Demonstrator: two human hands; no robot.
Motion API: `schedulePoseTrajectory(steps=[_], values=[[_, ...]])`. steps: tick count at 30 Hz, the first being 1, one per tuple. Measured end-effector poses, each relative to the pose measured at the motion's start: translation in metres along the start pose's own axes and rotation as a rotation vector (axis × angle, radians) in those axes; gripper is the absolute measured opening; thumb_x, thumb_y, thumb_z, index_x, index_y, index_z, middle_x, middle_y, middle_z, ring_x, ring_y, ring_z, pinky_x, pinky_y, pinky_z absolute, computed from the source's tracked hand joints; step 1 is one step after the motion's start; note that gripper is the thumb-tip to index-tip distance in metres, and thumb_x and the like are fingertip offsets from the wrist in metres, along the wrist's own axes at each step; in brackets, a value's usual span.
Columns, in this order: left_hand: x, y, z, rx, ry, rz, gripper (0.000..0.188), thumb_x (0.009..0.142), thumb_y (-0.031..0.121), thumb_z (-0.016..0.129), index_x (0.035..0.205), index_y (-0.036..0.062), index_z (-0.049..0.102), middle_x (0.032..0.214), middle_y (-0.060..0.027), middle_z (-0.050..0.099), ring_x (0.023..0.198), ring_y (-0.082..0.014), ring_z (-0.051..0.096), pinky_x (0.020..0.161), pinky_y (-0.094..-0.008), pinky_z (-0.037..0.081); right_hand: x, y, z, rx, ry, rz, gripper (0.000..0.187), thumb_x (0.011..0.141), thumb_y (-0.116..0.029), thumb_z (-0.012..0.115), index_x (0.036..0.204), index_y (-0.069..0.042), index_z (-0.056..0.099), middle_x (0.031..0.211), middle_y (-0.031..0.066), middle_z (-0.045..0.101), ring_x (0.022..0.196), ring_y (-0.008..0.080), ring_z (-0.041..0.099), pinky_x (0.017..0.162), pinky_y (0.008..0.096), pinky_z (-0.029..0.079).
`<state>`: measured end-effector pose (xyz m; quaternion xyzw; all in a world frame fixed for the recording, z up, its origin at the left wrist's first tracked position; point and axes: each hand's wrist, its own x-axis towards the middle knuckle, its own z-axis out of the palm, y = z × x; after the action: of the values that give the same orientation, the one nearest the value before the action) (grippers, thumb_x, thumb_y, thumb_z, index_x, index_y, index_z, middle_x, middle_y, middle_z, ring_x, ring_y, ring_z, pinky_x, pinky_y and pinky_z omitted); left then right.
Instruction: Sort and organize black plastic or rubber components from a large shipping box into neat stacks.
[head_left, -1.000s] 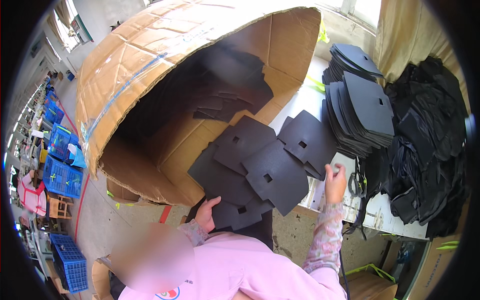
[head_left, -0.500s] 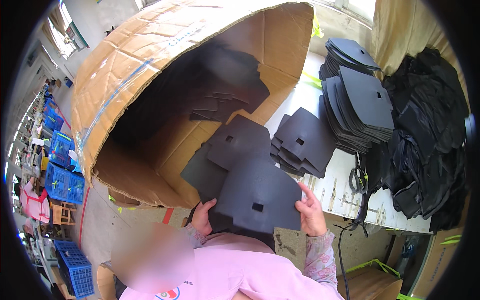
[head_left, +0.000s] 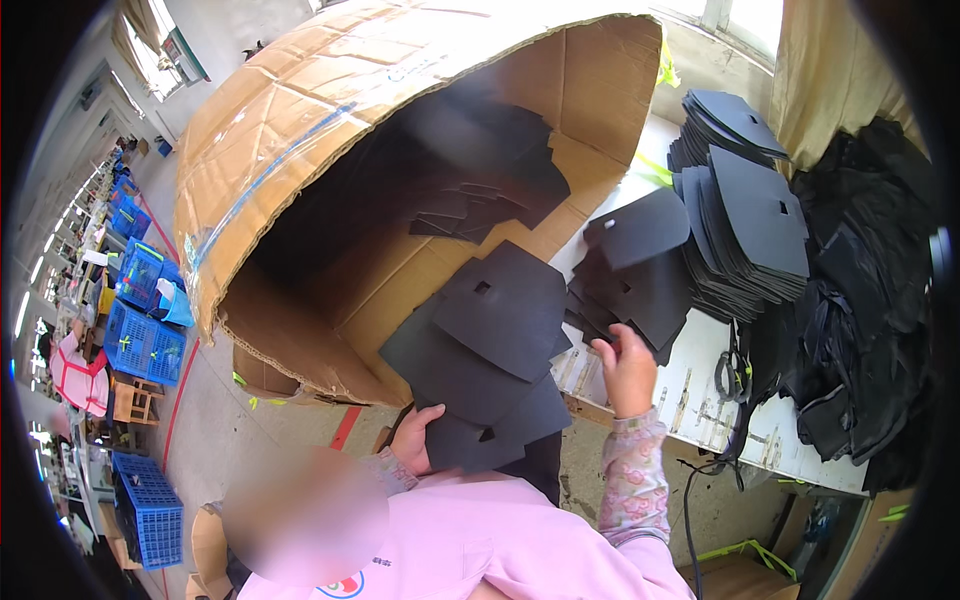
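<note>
My left hand (head_left: 413, 441) grips the lower edge of several dark panels (head_left: 497, 313), thumb on top. These flat sheets lie fanned over one another in front of me, and the uppermost has a small square hole. My right hand (head_left: 631, 372) is empty, fingers apart and slightly curled, just below a loose pile of similar panels (head_left: 655, 298) on the white table. A single dark panel (head_left: 645, 228) is above that pile, tilted and apart from my fingers; whether it touches the pile I cannot tell.
A big cardboard box (head_left: 290, 170) lies on its side, mouth toward me, with more dark panels (head_left: 480, 205) inside. On the white table (head_left: 690, 395) stand tall panel stacks (head_left: 755, 225), black cloth (head_left: 850, 330) and a black cable (head_left: 735, 375). Blue crates (head_left: 145, 340) line the left.
My right hand has let go of a panel and moved slightly right; that panel is now over the table pile. The left hand still grips the fanned panels. The whole view has shifted somewhat.
</note>
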<state>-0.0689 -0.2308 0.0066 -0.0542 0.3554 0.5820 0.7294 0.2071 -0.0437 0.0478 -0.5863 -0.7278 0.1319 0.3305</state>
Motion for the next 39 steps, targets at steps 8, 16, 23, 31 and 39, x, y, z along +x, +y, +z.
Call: schedulePoseTrajectory(steps=[8, 16, 23, 31, 39], values=[[0.001, 0.0, -0.004, 0.054, 0.044, 0.018, 0.043, 0.09, 0.007, 0.051, 0.132, 0.0021, 0.041, 0.126, -0.0178, 0.053, 0.115, -0.0341, 0.056, 0.098, -0.0492, 0.048, 0.021, -0.051, 0.027, 0.404, 0.013, -0.125, 0.013, 0.083, -0.01, 0.068, 0.094, -0.005, 0.064, 0.081, 0.0125, 0.064, 0.067, 0.0302, 0.064, 0.06, 0.0355, 0.05], [-0.003, 0.001, -0.002, 0.037, 0.01, 0.045, 0.044, 0.089, 0.006, 0.051, 0.131, 0.0015, 0.041, 0.126, -0.0176, 0.053, 0.114, -0.0341, 0.056, 0.098, -0.0502, 0.047, 0.061, -0.035, 0.025, 0.276, -0.212, 0.023, 0.04, 0.084, -0.03, 0.07, 0.112, -0.005, 0.056, 0.081, 0.0158, 0.065, 0.071, 0.0367, 0.064, 0.064, 0.0443, 0.05], [-0.006, 0.001, 0.005, 0.037, -0.038, 0.054, 0.046, 0.087, 0.004, 0.052, 0.132, 0.0016, 0.041, 0.126, -0.0173, 0.053, 0.114, -0.0334, 0.056, 0.098, -0.0495, 0.047, 0.04, -0.009, 0.088, 0.301, -0.312, 0.163, 0.084, 0.072, -0.035, 0.081, 0.135, 0.0, 0.038, 0.078, 0.0121, 0.062, 0.068, 0.0266, 0.063, 0.063, 0.0372, 0.051], [-0.006, 0.001, 0.008, 0.066, -0.012, 0.087, 0.046, 0.087, 0.002, 0.054, 0.131, 0.0019, 0.042, 0.125, -0.0154, 0.054, 0.112, -0.0315, 0.057, 0.097, -0.0478, 0.048, 0.066, -0.026, 0.024, 1.593, -0.204, 0.498, 0.02, 0.09, 0.0, 0.06, 0.109, -0.005, 0.058, 0.089, 0.0027, 0.062, 0.079, 0.0141, 0.064, 0.069, 0.0282, 0.056], [-0.001, 0.003, 0.004, 0.075, -0.061, 0.071, 0.048, 0.087, 0.005, 0.056, 0.133, 0.0034, 0.042, 0.128, -0.0167, 0.054, 0.117, -0.0319, 0.055, 0.1, -0.0479, 0.046, 0.046, -0.046, 0.014, 0.982, -0.155, -0.365, 0.024, 0.068, -0.003, 0.076, 0.086, -0.006, 0.061, 0.105, 0.0086, 0.061, 0.101, 0.0187, 0.055, 0.089, 0.031, 0.043]])
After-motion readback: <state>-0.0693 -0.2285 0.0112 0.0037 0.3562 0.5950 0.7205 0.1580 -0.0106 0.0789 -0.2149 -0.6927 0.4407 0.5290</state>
